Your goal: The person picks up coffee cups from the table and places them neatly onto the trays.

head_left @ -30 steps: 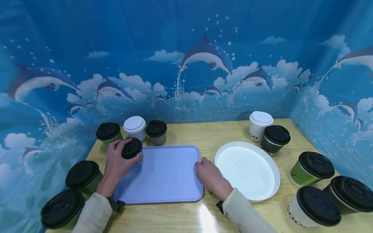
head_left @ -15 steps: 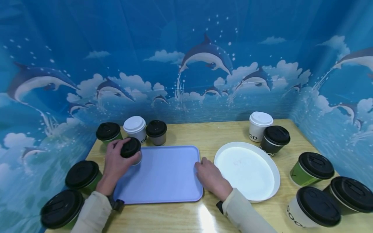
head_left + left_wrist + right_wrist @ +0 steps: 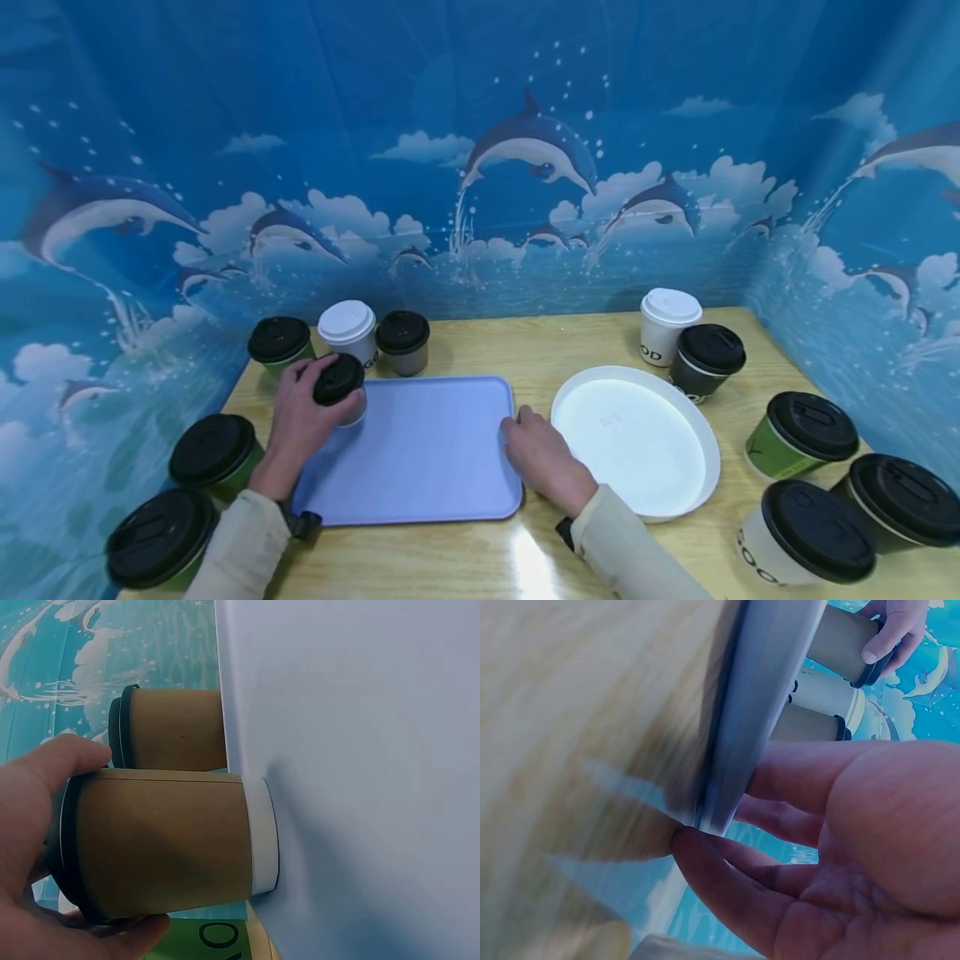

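A paper coffee cup (image 3: 165,844) with a black lid and brown sleeve stands at the back left corner of the lilac tray (image 3: 420,450). My left hand (image 3: 303,417) grips it around the lid, thumb on one side and fingers on the other. In the left wrist view the white foot of the cup meets the tray surface. On the tray's right edge is my right hand (image 3: 546,457). Seen from the right wrist, thumb and fingers of that hand (image 3: 802,847) pinch the tray's rim (image 3: 761,697) from both sides, close over the wood tabletop.
Behind the tray stand a green cup (image 3: 279,343), a white-lidded cup (image 3: 348,329) and a small black-lidded cup (image 3: 403,342). Two green cups (image 3: 213,454) line the left. A round white tray (image 3: 637,442) lies right, with several lidded cups (image 3: 802,433) beyond it.
The cup in my left hand has shifted very slightly left on the tray compared with one second ago. My right hand stays at the tray's edge.
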A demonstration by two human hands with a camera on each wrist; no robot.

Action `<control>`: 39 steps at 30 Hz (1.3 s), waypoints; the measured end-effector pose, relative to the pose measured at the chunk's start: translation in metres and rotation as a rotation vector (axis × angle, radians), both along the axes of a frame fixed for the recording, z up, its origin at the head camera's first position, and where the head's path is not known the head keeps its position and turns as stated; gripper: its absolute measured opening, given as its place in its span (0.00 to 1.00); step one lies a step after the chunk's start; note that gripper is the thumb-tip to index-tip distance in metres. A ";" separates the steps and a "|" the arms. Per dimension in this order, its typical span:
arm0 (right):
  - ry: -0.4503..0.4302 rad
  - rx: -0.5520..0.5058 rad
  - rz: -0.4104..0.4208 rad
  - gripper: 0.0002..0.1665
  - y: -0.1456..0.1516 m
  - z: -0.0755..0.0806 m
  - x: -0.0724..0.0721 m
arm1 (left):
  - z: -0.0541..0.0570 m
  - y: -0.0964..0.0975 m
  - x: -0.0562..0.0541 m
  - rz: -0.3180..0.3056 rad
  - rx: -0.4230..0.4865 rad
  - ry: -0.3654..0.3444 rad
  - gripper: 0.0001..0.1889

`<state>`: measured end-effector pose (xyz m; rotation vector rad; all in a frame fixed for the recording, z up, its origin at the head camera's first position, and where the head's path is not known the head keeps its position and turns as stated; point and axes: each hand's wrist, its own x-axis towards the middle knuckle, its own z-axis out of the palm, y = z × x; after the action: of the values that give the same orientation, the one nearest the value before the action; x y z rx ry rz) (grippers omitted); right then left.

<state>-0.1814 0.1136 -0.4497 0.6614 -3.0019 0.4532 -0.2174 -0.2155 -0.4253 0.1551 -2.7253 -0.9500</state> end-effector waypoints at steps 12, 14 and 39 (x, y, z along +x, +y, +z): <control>0.006 -0.015 -0.005 0.06 0.002 0.000 0.000 | 0.000 0.001 -0.002 -0.016 0.008 -0.029 0.38; 0.007 -0.014 -0.005 0.06 0.002 -0.001 0.000 | 0.000 0.001 -0.002 -0.020 0.008 -0.030 0.38; 0.012 0.004 -0.003 0.07 0.002 -0.002 0.000 | 0.004 -0.001 -0.002 -0.073 -0.048 -0.125 0.42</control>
<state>-0.1810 0.1156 -0.4519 0.6581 -2.9927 0.4412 -0.2190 -0.2163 -0.4213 0.1103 -2.8840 -0.9232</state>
